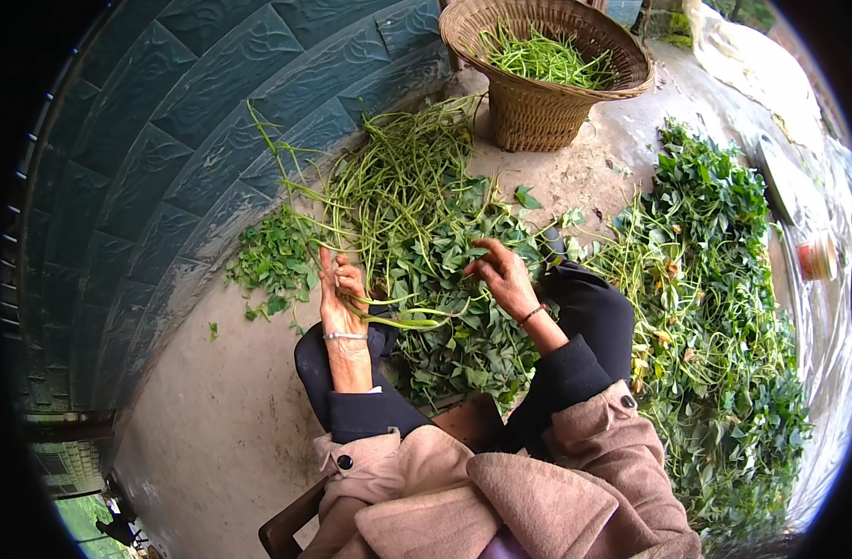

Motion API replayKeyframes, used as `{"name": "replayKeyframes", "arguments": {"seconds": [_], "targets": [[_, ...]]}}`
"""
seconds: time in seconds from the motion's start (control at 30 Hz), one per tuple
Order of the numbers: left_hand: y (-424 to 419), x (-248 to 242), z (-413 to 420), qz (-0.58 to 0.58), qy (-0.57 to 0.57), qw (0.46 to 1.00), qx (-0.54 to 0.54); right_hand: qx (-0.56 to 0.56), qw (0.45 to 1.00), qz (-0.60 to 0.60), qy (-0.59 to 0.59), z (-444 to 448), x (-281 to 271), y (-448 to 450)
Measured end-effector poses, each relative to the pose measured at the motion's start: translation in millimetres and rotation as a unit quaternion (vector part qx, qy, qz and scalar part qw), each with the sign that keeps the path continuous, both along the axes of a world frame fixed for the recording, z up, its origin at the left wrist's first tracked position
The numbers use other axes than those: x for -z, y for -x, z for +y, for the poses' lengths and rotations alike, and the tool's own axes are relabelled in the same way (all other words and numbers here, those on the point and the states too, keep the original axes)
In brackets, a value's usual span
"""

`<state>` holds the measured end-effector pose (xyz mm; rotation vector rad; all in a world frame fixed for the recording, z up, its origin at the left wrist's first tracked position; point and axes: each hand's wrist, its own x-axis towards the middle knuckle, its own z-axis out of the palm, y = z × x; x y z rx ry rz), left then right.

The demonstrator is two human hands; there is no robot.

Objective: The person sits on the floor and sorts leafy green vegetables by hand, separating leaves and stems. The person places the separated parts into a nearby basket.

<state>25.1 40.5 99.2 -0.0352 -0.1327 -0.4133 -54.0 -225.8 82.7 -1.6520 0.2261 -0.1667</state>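
Note:
My left hand (343, 290) grips a few long green vine stems (419, 321). Their one end sticks out to the right past the palm, and the other runs up and left beyond the fingers. My right hand (503, 276) hovers over a heap of dark green leaves (461, 356) between my knees, its fingers bent. Whether those fingertips pinch a leaf or are bare is unclear. Ahead of my left hand lies a tangled pile of leafless stems (405, 175), touching the leaf heap.
A flared wicker basket (538, 122) holding cut green stems (545, 59) stands ahead. Leafy vines (719, 335) form a long bank on my right, near plastic sheeting (828, 335) and a small tub (816, 257). A smaller leaf pile (276, 255) lies by the tiled wall (209, 119).

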Motion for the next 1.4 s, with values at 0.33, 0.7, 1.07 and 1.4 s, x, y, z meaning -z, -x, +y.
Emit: {"name": "replayKeyframes", "arguments": {"seconds": [0.33, 0.7, 1.07, 1.4], "targets": [[-1.1, 6.4, -1.9, -0.010, -0.035, 0.999, -0.001, -0.161, 0.979, -0.114, 0.057, 3.6, -27.0, 7.9], [7.5, 12.8, -15.8, 0.052, -0.188, 0.980, 0.027, -0.368, 0.922, 0.009, -0.119, 27.5, -26.6, 15.5], [11.2, 32.8, -25.5, 0.053, -0.203, 0.976, 0.059, -0.399, 0.886, 0.065, -0.224, 46.2, -19.5, 19.6], [14.0, 48.9, -33.8, 0.074, -0.181, 0.979, 0.057, -0.368, 0.831, 0.020, -0.417, 47.5, -41.7, 21.6]]}}
